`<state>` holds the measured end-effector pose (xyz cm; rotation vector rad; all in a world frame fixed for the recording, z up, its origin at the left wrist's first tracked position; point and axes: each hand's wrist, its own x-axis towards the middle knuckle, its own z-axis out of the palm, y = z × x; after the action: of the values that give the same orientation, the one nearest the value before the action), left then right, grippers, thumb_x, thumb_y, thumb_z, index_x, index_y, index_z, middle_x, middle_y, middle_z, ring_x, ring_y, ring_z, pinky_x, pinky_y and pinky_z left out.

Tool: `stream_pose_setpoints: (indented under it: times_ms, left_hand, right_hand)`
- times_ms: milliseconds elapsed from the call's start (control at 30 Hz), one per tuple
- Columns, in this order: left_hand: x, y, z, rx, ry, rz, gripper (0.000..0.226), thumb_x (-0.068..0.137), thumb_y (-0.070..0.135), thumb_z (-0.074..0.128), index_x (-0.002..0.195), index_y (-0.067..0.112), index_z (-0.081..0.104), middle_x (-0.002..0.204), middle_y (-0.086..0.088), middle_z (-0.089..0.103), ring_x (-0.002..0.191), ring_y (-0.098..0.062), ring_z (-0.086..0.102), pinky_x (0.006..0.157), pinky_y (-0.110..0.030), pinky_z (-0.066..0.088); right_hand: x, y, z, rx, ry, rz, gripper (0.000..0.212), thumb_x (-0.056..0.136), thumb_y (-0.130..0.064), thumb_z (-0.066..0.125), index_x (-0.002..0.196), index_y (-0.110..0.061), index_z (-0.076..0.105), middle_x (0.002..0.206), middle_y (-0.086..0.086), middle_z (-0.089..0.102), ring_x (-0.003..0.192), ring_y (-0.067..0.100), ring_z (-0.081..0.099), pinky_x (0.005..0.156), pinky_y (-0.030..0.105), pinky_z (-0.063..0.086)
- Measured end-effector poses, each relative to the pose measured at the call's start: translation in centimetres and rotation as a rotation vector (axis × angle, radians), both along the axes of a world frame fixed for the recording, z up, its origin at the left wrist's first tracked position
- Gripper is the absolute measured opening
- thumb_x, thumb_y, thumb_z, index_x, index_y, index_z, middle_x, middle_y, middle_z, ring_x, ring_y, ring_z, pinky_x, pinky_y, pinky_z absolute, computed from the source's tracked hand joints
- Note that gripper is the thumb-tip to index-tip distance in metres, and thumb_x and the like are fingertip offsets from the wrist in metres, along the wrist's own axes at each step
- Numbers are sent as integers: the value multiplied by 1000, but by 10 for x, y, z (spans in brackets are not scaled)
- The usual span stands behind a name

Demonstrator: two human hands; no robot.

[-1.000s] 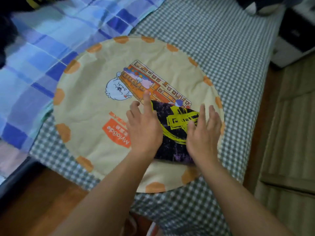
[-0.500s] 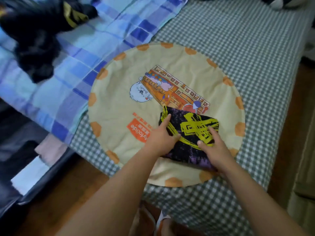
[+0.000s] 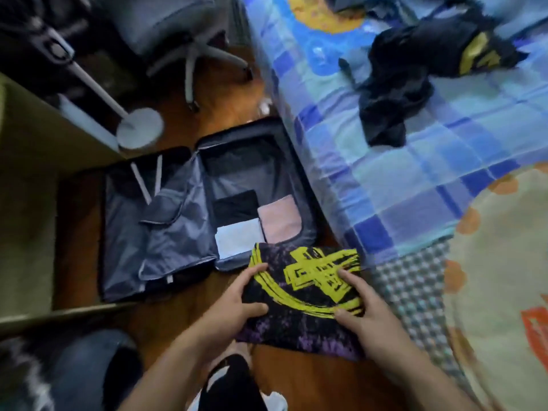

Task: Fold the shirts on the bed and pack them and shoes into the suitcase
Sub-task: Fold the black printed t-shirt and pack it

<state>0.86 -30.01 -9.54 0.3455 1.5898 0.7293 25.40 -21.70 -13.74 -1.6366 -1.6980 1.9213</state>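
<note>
Above the open suitcase (image 3: pixel 207 209), left hand (image 3: pixel 237 304) and right hand (image 3: pixel 367 310) pinch the folded black-and-yellow shirt (image 3: pixel 302 295) by opposite edges; soft, light, likely to unfold unless supported underneath.

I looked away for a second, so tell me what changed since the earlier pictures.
The folded black shirt with the yellow print has left the round cushion on the bed: both hands now hold it off the bed's edge, above the floor, next to the open suitcase. The left hand grips its left edge, the right hand its right. The crumpled black shirt still lies on the blue checked blanket.
</note>
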Motion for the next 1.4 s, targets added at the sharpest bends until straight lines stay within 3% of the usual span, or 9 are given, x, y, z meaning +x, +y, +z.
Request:
stream_pose_setpoints:
  times_ms: [233, 467, 633, 867, 1033, 1100, 1167, 1267, 1400]
  left_hand:
    - [-229, 58, -204, -189, 108, 66, 76, 86, -17, 52, 138, 37, 51, 84, -9, 68, 45, -11, 55, 43, -22, 42]
    - [-367, 183, -395, 29, 538, 52, 94, 75, -16, 37, 147, 44, 35, 124, 0, 41, 100, -20, 51, 77, -17, 40]
    - [-377, 189, -494, -104, 581, 51, 93, 74, -14, 40, 144, 45, 30, 124, 3, 34, 100, -24, 51, 96, -42, 48]
    - [-360, 188, -501, -247, 519, 153, 78, 80, 2, 47, 144, 42, 24, 135, -5, 36, 113, -33, 50, 101, -44, 44]
    - [-351, 171, -501, -339, 806, -379, 100, 88, -3, 58, 159, 27, -6, 156, -18, 7, 129, -41, 47, 103, -44, 43]
    - [-347, 183, -501, -276, 1122, -542, 86, 88, 3, 52, 160, 20, 8, 160, -22, 11, 140, -42, 36, 111, -46, 36]
    - [-342, 195, -495, -113, 1315, -638, 58, 83, 8, 51, 140, 15, 43, 140, -18, 43, 124, -36, 48, 100, -45, 42]
    - [-339, 195, -491, -189, 1093, -757, 22, 94, 16, 50, 116, 16, 51, 114, -8, 56, 106, -31, 60, 81, -42, 49]
    - [-346, 168, -522, -352, 736, -791, 26, 102, 19, 40, 126, 11, 43, 132, -12, 44, 124, -31, 42, 100, -44, 41]
  right_hand:
    - [-272, 77, -195, 15, -194, 174, 68, 89, 8, 65, 145, -27, 50, 121, -2, 48, 115, 17, 54, 85, -4, 29]
    - [-459, 197, -365, 352, -269, 60, 71, 86, 15, 47, 146, -23, 43, 125, 1, 36, 102, 9, 42, 87, -3, 24]
    - [-490, 203, -464, 357, -392, 205, 69, 79, 13, 42, 134, -29, 43, 123, 1, 35, 105, 25, 53, 97, 32, 44]
    - [-483, 203, -479, 334, -391, 153, 60, 76, 9, 40, 123, -27, 49, 114, 1, 40, 97, 21, 49, 87, 34, 43]
    - [-473, 189, -474, 364, -651, 488, 66, 79, 7, 52, 135, -26, 39, 139, 15, 34, 119, 40, 46, 94, 46, 44]
    - [-485, 194, -465, 681, -690, 491, 50, 78, 5, 55, 123, -16, 48, 143, 18, 35, 118, 39, 42, 89, 47, 45]
    - [-498, 197, -456, 974, -568, 535, 25, 75, 0, 57, 97, -12, 55, 110, 15, 54, 90, 34, 50, 66, 40, 38]
    - [-495, 186, -467, 902, -478, 722, 11, 77, -7, 57, 86, -13, 52, 84, 10, 51, 68, 32, 53, 55, 36, 25]
    - [-477, 174, -500, 552, -663, 819, 21, 99, -13, 43, 120, -14, 43, 121, 14, 45, 102, 37, 49, 75, 41, 31]
